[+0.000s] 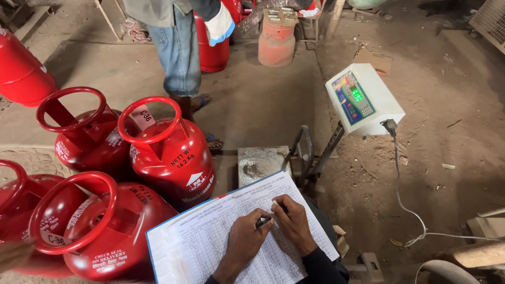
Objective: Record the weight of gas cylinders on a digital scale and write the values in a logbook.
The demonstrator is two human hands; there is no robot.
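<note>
White gridded record sheet (211, 244), pen-marked, under both hands

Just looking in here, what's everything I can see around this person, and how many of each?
gas cylinders: at least six, red with ring handles, clustered on the floor at left, one more by the standing person
record sheet: one, white with a ruled grid, on the person's lap
pen: one, dark, over the sheet
weighing platform: one, grey metal, on the floor ahead of the sheet
scale display: one, white box with lit green digits, on a post at right
cable: one, white, trailing from the display across the dirt floor
standing person: one, in blue jeans, top centre
left hand: resting on the sheet, at the pen
right hand: holding the pen
</note>
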